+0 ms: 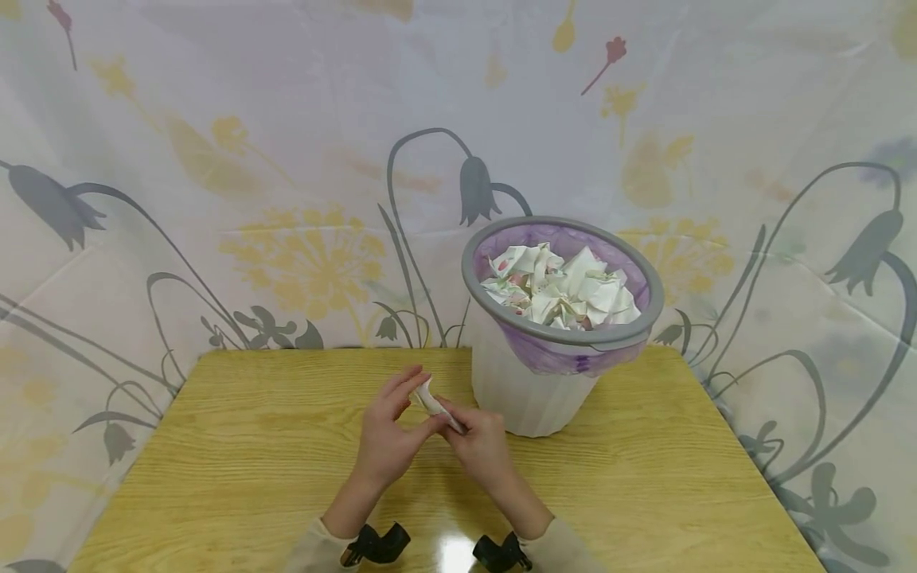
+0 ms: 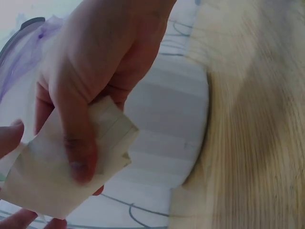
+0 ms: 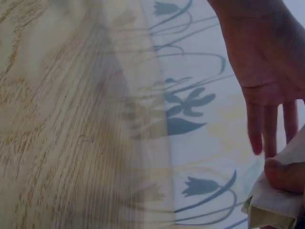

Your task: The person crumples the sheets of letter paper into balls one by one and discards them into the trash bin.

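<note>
Between my two hands, over the table, is a small folded piece of whitish paper [image 1: 432, 399] with creased layers. My right hand [image 1: 483, 447] pinches its near end, and in the left wrist view the thumb of that hand presses flat on the paper [image 2: 40, 164]. Stretched fingers of my left hand [image 1: 383, 438] touch the far end. The right wrist view shows these left fingers [image 3: 269, 126] straight, above the folded paper [image 3: 274, 202], whose open layered edge faces down. Part of the right hand's fingers is hidden behind the paper.
Right behind my right hand stands a white bin [image 1: 530, 398] with a grey rim and purple liner. Crumpled papers [image 1: 562, 286] fill it near the top. The wooden table [image 1: 265, 446] ends at a floral backdrop [image 1: 308, 119].
</note>
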A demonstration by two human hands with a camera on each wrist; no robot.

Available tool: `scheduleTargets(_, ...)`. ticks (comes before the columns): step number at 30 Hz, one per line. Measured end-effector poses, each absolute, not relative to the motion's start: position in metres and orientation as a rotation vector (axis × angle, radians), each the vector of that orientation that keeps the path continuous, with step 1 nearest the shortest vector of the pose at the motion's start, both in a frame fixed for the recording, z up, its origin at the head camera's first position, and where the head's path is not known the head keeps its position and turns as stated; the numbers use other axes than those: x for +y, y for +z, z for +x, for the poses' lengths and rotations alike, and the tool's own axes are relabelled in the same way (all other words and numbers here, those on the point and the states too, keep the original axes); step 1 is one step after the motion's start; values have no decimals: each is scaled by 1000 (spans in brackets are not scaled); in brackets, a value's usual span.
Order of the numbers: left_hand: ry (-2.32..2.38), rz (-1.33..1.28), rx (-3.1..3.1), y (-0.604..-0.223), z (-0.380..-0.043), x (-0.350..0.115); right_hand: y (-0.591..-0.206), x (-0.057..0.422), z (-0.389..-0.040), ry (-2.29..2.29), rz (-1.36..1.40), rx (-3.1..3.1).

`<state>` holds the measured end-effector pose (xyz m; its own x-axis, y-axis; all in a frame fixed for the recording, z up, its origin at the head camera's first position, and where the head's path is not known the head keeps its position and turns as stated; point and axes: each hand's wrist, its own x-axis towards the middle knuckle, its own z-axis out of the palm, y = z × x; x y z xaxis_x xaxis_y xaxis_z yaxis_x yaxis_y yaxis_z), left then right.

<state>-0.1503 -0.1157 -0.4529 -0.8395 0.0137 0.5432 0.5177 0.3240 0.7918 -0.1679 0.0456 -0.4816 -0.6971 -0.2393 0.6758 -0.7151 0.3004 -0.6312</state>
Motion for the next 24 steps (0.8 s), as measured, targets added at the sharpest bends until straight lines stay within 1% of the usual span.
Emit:
scheduleTargets(9, -1667, -341, -2025, -458, -154, -114, -478, 46, -165, 1425, 848, -2122)
scheduleTargets(17, -1784, -142, -2025, -459, -156, -124, -474, 52, -160, 1559, 916, -2308)
scheduleTargets(24, -1768, -207, -2102, -462, -160, -126, -474, 55, -160, 1651, 853, -2300)
